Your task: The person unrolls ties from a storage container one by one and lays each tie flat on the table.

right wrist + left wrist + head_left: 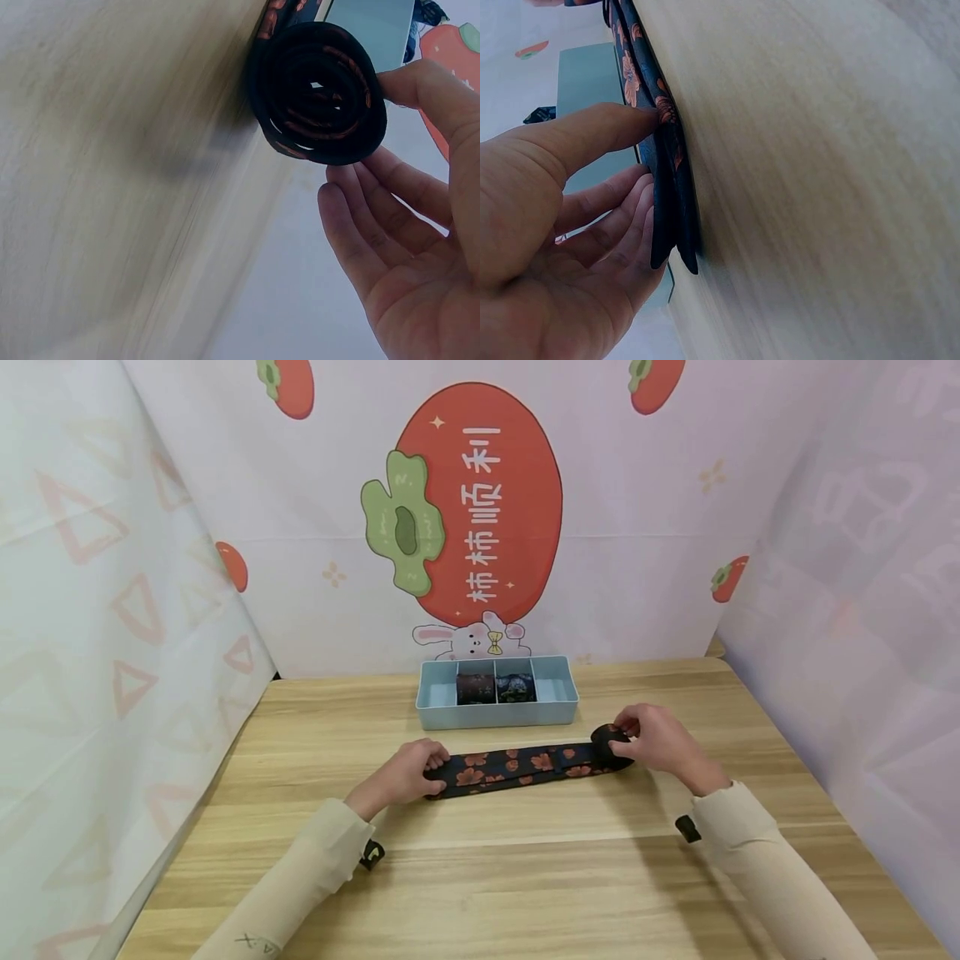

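Note:
A dark necktie [512, 771] with orange flowers lies stretched across the table, its right part wound into a roll [611, 747]. My right hand [657, 739] holds this roll between thumb and fingers; the right wrist view shows the coiled layers of the roll [319, 94] end-on. At the left end of the tie, my left hand [406, 772] has its thumb on the near edge and its fingers at the far edge. Up close in the left wrist view, the folded tie end [676, 202] sits between that thumb and the fingers.
Behind the tie stands a light blue divided box [495, 717]. Its two middle compartments hold a brownish rolled tie [476, 688] and a dark blue patterned one [516, 687]. A printed cloth [637, 527] hangs behind the wooden table [480, 893].

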`<state>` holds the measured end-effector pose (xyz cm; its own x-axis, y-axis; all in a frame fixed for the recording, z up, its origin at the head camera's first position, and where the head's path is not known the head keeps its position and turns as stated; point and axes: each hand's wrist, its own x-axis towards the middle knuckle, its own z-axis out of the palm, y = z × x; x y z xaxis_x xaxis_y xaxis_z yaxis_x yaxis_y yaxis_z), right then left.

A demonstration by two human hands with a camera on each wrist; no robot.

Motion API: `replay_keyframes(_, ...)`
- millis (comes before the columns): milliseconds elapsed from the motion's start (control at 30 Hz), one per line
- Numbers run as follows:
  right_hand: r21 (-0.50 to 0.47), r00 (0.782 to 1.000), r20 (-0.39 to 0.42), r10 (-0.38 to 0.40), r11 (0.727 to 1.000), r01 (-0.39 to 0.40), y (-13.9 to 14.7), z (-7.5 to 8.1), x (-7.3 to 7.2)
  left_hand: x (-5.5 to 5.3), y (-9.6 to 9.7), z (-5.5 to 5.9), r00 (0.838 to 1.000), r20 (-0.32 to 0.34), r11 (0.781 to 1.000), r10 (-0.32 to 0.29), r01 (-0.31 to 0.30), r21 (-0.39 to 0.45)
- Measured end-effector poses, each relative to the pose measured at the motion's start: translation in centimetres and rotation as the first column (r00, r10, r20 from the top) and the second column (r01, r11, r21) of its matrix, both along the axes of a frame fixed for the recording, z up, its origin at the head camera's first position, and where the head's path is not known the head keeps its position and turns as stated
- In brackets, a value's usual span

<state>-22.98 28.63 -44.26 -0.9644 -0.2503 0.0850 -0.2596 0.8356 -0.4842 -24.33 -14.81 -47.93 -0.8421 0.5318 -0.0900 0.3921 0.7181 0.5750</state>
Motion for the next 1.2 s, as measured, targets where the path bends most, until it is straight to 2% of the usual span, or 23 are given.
replay_keyframes(333,-0.008,0.998,0.048,-0.032,0.999,0.032,1.9,-0.1,0.1,0.0,0.1,-0.2,1.0,0.005,1.0,0.005,-0.005,-0.011)
replay_keyframes(667,-0.032,0.995,0.081,-0.052,0.998,0.054,4.3,-1.4,0.0,0.0,0.1,0.0,1.0,0.015,1.0,0.011,-0.011,-0.007)
replay_keyframes(767,-0.029,0.996,0.076,-0.04,0.999,0.042,4.4,-1.0,0.0,0.0,0.1,0.1,1.0,0.006,1.0,0.006,-0.006,-0.005)
replay_keyframes(967,-0.006,0.997,0.07,-0.012,1.0,0.012,3.1,0.9,0.3,-0.1,0.0,0.0,1.0,0.003,1.0,0.005,-0.005,-0.007)
replay_keyframes(1200,0.072,0.997,-0.013,0.076,0.995,-0.074,0.4,2.1,0.2,-0.2,-0.7,-0.1,1.0,-0.004,1.0,-0.001,0.001,0.002)
